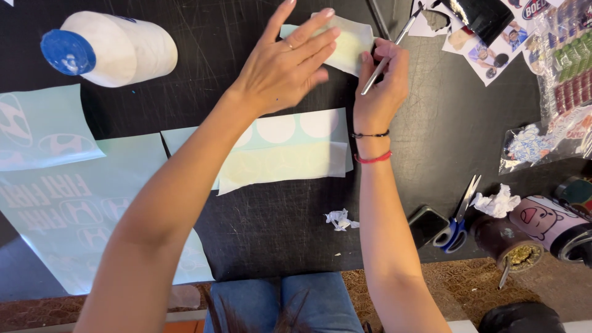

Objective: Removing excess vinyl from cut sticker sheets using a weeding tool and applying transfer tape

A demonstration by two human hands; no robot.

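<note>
Film (350, 44), a pale square piece, lies at the far side of the black counter (271, 228). We see our left hand (285, 65) stretched over it, fingers spread and flat, fingertips resting on its near edge, arm reaching diagonally from lower left. Our right hand (383, 80) is closed around a thin metal tool (391, 50), tip at the film's right edge, wrist bent upward. Nearer us lie a strip with white circles (290, 131), a paper scrap (340, 219), and scissors (459, 219) to the right.
</note>
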